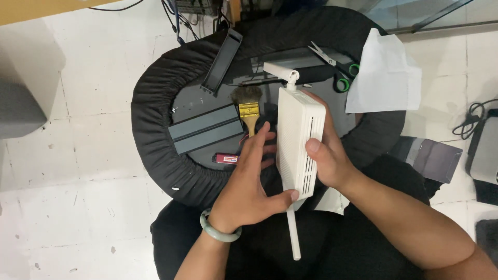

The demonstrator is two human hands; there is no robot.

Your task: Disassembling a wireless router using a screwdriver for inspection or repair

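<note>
A white router (296, 140) with vented sides stands on its edge between my hands above a round black-rimmed table (155, 129). One white antenna points toward me (293, 233), another folds across the far end (280, 70). My right hand (327, 155) grips its right side, thumb on the vents. My left hand (249, 184), with a pale green bangle on the wrist, rests flat against its left side, thumb under the near end.
On the table lie a paintbrush (248, 106), a grey flat panel (206, 128), a dark plastic cover (223, 59), a small red lighter (226, 158) and green-handled scissors (337, 67). A white sheet (386, 75) hangs over the right rim. Cables lie on the floor at right.
</note>
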